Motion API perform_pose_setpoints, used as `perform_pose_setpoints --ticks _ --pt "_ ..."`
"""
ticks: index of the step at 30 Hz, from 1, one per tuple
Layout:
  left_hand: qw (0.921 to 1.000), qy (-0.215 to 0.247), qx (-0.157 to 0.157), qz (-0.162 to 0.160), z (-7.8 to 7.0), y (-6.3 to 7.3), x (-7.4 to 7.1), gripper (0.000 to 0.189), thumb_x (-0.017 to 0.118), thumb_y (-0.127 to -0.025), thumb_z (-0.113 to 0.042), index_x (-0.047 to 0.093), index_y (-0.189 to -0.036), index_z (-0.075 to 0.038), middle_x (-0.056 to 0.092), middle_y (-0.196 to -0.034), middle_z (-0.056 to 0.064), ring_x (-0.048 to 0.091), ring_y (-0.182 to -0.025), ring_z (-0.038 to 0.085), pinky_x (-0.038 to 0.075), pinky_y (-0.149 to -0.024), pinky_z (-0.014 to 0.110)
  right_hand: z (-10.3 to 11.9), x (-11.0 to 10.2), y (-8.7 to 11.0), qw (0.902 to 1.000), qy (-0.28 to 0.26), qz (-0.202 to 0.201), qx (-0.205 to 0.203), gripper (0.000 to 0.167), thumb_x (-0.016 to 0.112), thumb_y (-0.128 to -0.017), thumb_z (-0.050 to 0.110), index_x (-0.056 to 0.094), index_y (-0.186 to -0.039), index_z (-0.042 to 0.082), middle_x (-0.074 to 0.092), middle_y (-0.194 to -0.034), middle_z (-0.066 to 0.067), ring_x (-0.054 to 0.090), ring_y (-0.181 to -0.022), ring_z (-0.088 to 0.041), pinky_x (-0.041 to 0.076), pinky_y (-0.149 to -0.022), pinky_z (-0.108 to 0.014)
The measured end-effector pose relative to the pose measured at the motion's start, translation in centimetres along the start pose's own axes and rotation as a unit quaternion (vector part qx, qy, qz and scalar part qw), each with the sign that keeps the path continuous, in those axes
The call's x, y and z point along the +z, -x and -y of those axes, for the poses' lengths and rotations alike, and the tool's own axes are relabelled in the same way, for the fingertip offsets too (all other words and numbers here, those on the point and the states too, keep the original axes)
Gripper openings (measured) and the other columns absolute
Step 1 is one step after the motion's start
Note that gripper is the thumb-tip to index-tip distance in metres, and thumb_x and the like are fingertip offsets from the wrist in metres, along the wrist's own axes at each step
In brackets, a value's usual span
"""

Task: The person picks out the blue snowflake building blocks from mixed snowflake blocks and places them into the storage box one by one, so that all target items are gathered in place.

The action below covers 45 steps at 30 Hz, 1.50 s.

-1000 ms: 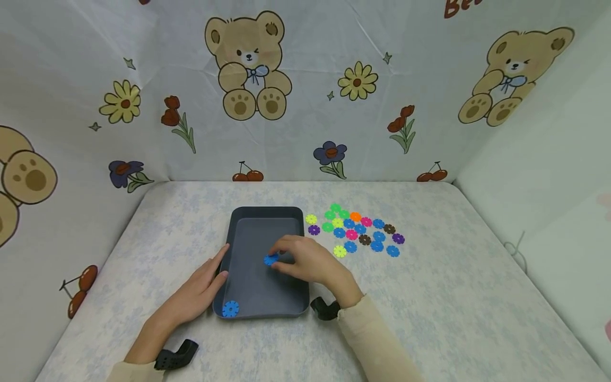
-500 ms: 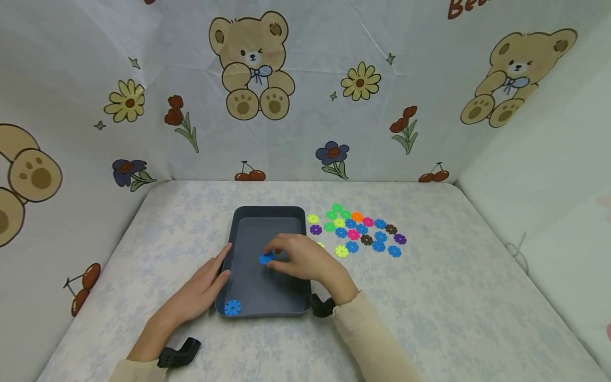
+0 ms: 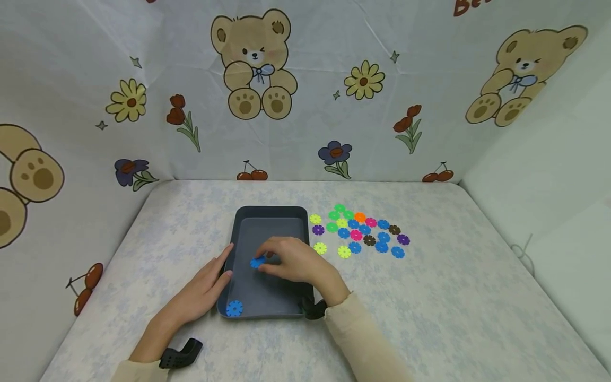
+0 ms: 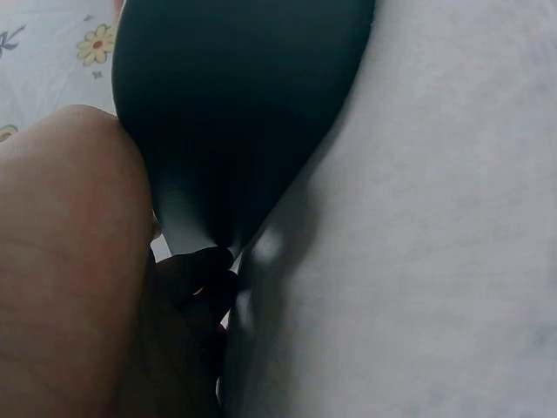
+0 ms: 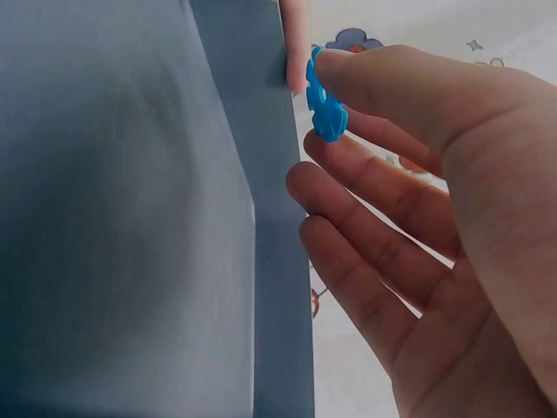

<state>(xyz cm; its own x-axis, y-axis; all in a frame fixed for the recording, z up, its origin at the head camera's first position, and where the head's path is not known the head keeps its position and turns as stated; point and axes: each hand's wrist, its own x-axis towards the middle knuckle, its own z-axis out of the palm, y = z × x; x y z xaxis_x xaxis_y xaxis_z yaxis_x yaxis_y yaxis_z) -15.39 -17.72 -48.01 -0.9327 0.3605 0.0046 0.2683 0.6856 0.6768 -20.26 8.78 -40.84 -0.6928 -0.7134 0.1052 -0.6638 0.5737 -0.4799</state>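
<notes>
Over the dark grey tray (image 3: 267,225), my right hand (image 3: 298,262) pinches a blue notched plastic disc (image 3: 256,262) between thumb and fingers. The right wrist view shows this blue disc (image 5: 326,100) at the thumb tip, with the other fingers loosely spread below. My left hand (image 3: 202,292) rests along the tray's left side, its fingers fairly straight against the rim; in the left wrist view its fingers are dark and partly hidden. Another blue disc (image 3: 234,309) lies in the tray's near left corner.
Right of the tray, several loose notched discs (image 3: 355,234) in blue, green, pink, brown and other colours lie on the pale table (image 3: 429,318). A yellow disc (image 3: 320,248) lies close to the tray's right rim. A patterned cloth (image 3: 305,138) rises behind the table.
My right hand has moved a little to the left over the tray with the blue disc in its fingers. The left hand stays at the tray's side.
</notes>
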Motion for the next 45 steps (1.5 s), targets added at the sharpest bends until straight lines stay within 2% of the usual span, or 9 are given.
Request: perform_pose_setpoints --ticks 4,9,18,26,34,45 --pt "1.0000 0.000 0.009 -0.001 -0.1 -0.1 0.0 0.063 0.036 -0.114 -0.040 0.006 -0.168 -0.027 0.020 -0.169 0.024 0.021 -0.152 0.055 0.023 -0.114 0.077 0.6 0.3 -0.1 0.9999 -0.007 0.009 0.003 0.026 0.074 -0.098 0.026 0.076 -0.121 0.015 0.073 -0.118 0.002 0.070 -0.102 -0.015 0.055 -0.086 -0.020" --pt "0.9999 0.002 0.014 -0.001 -0.1 -0.1 -0.1 0.063 0.037 -0.114 -0.038 0.007 -0.168 -0.025 0.021 -0.168 0.025 0.022 -0.151 0.055 0.025 -0.113 0.077 1.3 0.7 -0.1 0.9998 -0.010 0.015 -0.012 0.027 0.074 -0.098 0.027 0.076 -0.122 0.014 0.073 -0.119 0.002 0.069 -0.105 -0.011 0.053 -0.089 -0.018" --pt "0.9999 0.002 0.010 0.002 -0.1 -0.1 -0.2 0.063 0.035 -0.114 -0.041 0.007 -0.168 -0.026 0.021 -0.169 0.024 0.022 -0.152 0.054 0.025 -0.112 0.078 2.4 1.6 0.2 0.9989 -0.009 0.023 -0.040 0.026 0.074 -0.098 0.028 0.076 -0.122 0.016 0.073 -0.119 0.004 0.069 -0.101 -0.007 0.051 -0.086 -0.014" --pt "1.0000 0.000 0.007 0.003 0.1 -0.2 0.0 0.063 0.035 -0.114 -0.040 0.007 -0.168 -0.026 0.020 -0.169 0.023 0.021 -0.152 0.055 0.024 -0.113 0.078 2.5 3.1 0.0 0.9976 -0.015 0.032 -0.059 0.025 0.073 -0.099 0.025 0.075 -0.122 0.016 0.072 -0.121 0.004 0.068 -0.107 -0.007 0.050 -0.091 -0.013" --pt "0.9999 -0.005 0.012 -0.002 0.1 -0.2 0.0 0.063 0.035 -0.114 -0.039 0.007 -0.168 -0.026 0.022 -0.168 0.024 0.023 -0.151 0.054 0.025 -0.113 0.077 2.4 4.2 -0.3 0.9983 -0.003 0.031 -0.049 0.023 0.073 -0.099 0.023 0.075 -0.121 0.017 0.072 -0.120 0.005 0.067 -0.110 -0.006 0.051 -0.095 -0.017" --pt "0.9998 -0.003 0.017 -0.004 0.2 0.0 0.0 0.063 0.035 -0.114 -0.040 0.007 -0.168 -0.025 0.022 -0.168 0.024 0.024 -0.151 0.054 0.025 -0.113 0.076 2.2 5.5 -0.6 0.9987 0.021 0.026 -0.038 0.016 0.077 -0.096 0.023 0.078 -0.112 0.021 0.074 -0.114 0.010 0.064 -0.103 -0.005 0.050 -0.092 -0.017"
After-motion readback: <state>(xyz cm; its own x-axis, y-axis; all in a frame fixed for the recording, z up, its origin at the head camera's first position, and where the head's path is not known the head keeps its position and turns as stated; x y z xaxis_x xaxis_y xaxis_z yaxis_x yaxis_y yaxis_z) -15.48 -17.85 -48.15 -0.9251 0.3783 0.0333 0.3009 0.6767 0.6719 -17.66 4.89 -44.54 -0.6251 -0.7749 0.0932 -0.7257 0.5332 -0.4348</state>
